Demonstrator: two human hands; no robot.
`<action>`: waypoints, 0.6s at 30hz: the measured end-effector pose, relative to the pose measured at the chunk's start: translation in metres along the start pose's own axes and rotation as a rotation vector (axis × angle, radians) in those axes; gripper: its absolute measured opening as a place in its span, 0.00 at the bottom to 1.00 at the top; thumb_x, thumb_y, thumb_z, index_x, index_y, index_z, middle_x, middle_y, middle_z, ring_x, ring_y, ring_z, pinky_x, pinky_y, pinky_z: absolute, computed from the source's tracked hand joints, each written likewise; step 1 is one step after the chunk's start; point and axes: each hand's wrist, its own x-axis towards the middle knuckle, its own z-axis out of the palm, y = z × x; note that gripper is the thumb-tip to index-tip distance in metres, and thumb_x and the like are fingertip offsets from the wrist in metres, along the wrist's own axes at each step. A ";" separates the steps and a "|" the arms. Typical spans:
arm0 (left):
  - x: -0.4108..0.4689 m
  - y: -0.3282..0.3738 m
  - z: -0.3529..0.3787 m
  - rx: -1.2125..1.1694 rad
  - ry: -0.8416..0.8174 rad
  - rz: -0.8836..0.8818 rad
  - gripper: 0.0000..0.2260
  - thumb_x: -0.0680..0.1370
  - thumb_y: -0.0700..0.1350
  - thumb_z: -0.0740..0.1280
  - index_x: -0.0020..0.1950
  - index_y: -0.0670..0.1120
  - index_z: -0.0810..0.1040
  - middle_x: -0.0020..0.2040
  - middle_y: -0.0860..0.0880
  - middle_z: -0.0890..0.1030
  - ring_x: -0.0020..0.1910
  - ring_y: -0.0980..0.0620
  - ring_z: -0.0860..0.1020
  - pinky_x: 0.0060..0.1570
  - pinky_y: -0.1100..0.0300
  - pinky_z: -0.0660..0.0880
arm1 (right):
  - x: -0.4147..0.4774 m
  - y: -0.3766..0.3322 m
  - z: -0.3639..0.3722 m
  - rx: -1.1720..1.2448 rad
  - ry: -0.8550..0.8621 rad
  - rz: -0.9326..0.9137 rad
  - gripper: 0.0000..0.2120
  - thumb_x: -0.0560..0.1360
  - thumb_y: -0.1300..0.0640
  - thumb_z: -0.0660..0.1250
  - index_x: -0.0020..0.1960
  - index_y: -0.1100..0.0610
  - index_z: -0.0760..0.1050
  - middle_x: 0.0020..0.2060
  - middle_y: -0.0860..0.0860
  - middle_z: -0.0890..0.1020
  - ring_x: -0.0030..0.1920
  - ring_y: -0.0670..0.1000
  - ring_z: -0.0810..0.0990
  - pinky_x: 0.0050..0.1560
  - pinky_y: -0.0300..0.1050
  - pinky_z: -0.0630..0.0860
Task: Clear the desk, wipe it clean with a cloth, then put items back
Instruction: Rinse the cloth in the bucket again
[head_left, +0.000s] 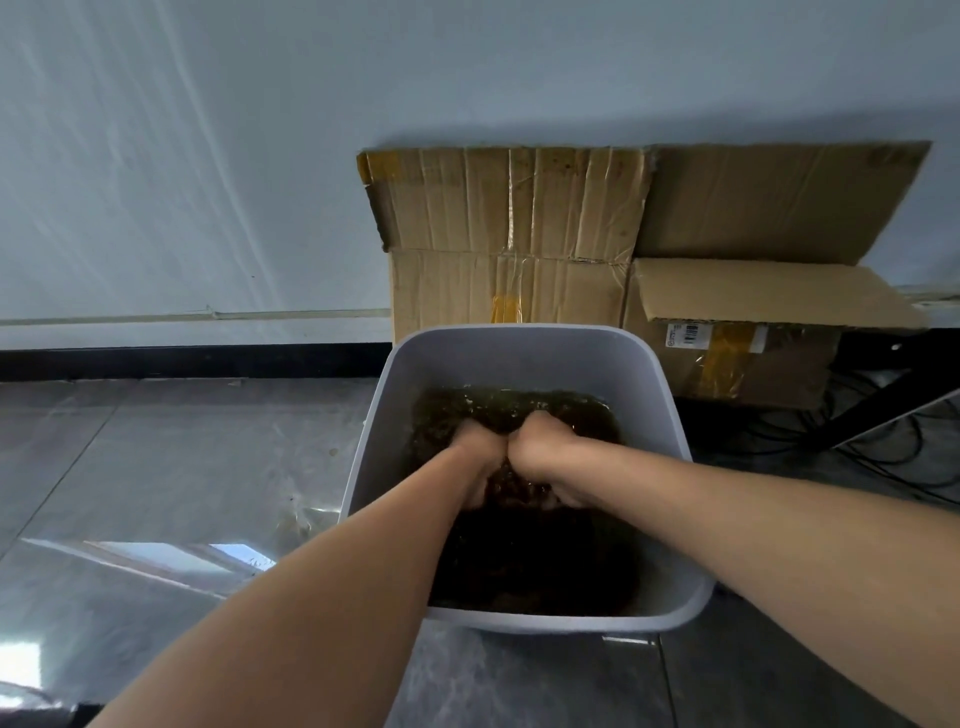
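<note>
A white plastic tub (524, 358) stands on the floor, holding dark brown water (530, 566). Both my hands are dipped in it, knuckles side by side near the middle. My left hand (475, 452) and my right hand (548, 447) have their fingers curled down into the water. Between them they grip a dark, soaked cloth (514, 488). The murky water hides most of the cloth and my fingertips.
Flattened cardboard (509, 208) leans on the pale wall behind the tub, with a taped cardboard box (748, 358) to the right. Black cables (883, 447) trail over the floor at the right. Glossy grey floor tiles (156, 467) spread to the left.
</note>
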 end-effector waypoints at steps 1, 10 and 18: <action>-0.001 0.001 -0.001 -0.058 0.022 -0.020 0.13 0.82 0.46 0.56 0.48 0.39 0.74 0.41 0.40 0.76 0.39 0.42 0.76 0.40 0.52 0.73 | -0.005 -0.002 0.000 0.031 0.009 0.003 0.10 0.79 0.65 0.57 0.53 0.65 0.76 0.42 0.59 0.80 0.36 0.58 0.80 0.27 0.43 0.73; -0.012 0.020 -0.001 -0.128 -0.012 0.189 0.17 0.83 0.55 0.61 0.59 0.43 0.80 0.49 0.42 0.85 0.48 0.43 0.83 0.50 0.50 0.81 | -0.004 0.004 -0.038 0.014 0.128 -0.090 0.16 0.77 0.58 0.63 0.64 0.59 0.74 0.55 0.57 0.80 0.52 0.55 0.78 0.56 0.48 0.77; -0.014 0.018 -0.009 -0.151 0.217 0.187 0.21 0.79 0.53 0.60 0.64 0.40 0.76 0.57 0.42 0.82 0.56 0.41 0.80 0.63 0.48 0.75 | -0.015 0.000 -0.048 -0.001 0.137 -0.269 0.10 0.80 0.52 0.65 0.52 0.59 0.78 0.45 0.55 0.82 0.49 0.56 0.81 0.46 0.46 0.76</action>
